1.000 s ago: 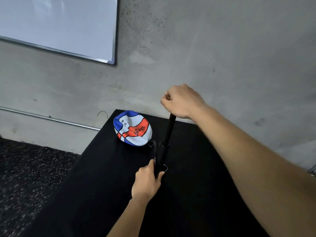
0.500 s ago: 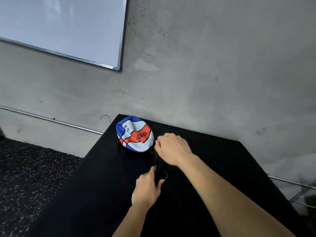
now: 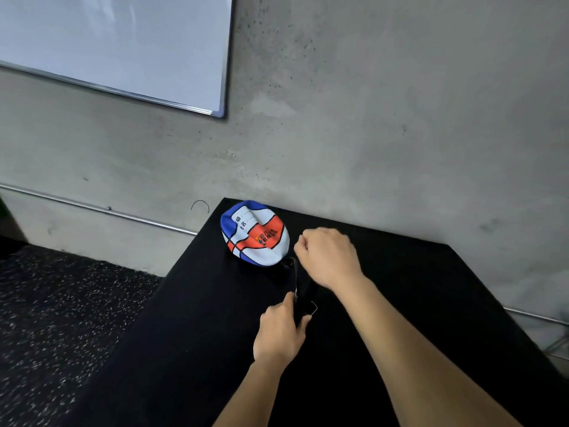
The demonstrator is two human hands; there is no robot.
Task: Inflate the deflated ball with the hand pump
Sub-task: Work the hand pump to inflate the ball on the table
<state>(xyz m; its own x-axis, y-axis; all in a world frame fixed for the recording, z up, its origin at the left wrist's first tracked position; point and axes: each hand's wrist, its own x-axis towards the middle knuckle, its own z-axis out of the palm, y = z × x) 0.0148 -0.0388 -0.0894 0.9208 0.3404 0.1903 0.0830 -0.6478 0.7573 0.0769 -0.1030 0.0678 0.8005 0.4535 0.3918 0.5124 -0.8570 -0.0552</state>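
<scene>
A crumpled, deflated ball (image 3: 257, 234) in white, blue and red lies at the far left corner of a black table (image 3: 400, 303). A black hand pump (image 3: 303, 295) stands upright just right of the ball, hard to make out against the table. A short black hose (image 3: 289, 261) runs from it to the ball's lower right side. My left hand (image 3: 281, 332) grips the pump's barrel low down. My right hand (image 3: 328, 257) is a fist closed over the pump's handle, which it hides, pressed low near the barrel's top.
A grey concrete wall (image 3: 369, 118) rises right behind the table. A whiteboard (image 3: 117, 44) hangs at upper left. A thin metal pipe (image 3: 98, 209) runs along the wall low down. Dark speckled floor (image 3: 61, 318) lies left of the table.
My right hand has pushed the pump handle down from its raised position to the barrel. The left hand has kept its grip on the barrel. The ball has stayed in place.
</scene>
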